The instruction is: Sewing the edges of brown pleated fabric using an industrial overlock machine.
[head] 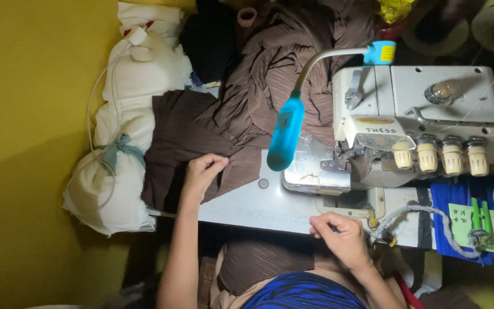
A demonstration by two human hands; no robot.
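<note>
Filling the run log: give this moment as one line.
left hand: grips brown fabric | right hand: fingers curled at table edge | overlock machine behind, blue lamp over plate

A dark brown finely pleated fabric (201,129) lies heaped beside an off-white metal overlock sewing machine (424,114) with four cream tension knobs (440,154). A bright turquoise lamp head (286,136) curves over it, near white stuffed cloth sacks (127,114) against a mustard-yellow wall (24,143). A lime-green paper note (463,224) sits on royal blue cloth (447,200).
</note>
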